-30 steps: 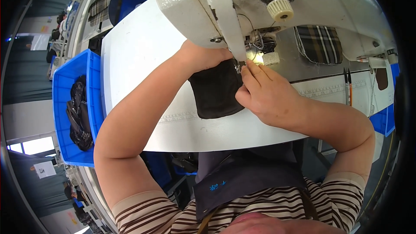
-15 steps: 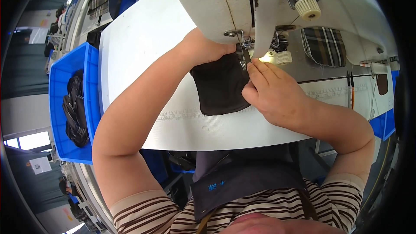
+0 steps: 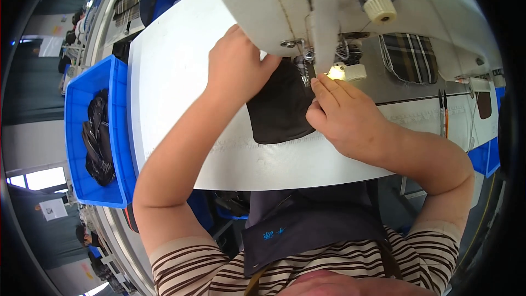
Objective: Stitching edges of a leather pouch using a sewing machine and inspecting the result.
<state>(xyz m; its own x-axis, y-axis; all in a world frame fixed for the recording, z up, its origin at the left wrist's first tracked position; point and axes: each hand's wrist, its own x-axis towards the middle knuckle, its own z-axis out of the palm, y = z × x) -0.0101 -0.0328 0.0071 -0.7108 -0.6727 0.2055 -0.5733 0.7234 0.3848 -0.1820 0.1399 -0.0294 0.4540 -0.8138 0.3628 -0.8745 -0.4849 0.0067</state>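
Note:
A black fabric piece (image 3: 279,109), shaped like a small pouch panel, lies on the white sewing table under the sewing machine's head (image 3: 263,8). Metal zipper teeth (image 3: 303,74) run along its upper right part, close to the needle area. My right hand (image 3: 353,118) pinches the fabric's right edge beside the zipper, fingertips pressed together. My left hand (image 3: 235,68) is at the cloth's upper left, its thumb reaching toward the upper edge. The other left fingers bend away and are mostly hidden, so their grip cannot be made out.
A blue bin (image 3: 101,131) with black items stands left of the table (image 3: 170,66). Plaid fabric pieces (image 3: 410,59) lie right of the needle, near tweezers (image 3: 442,112) with an orange part. A ruler strip (image 3: 422,114) runs across the table's front.
My left hand has moved up and left, off the cloth's upper part near the needle, uncovering more of it. My right hand stays at the zipper; the fabric has hardly shifted.

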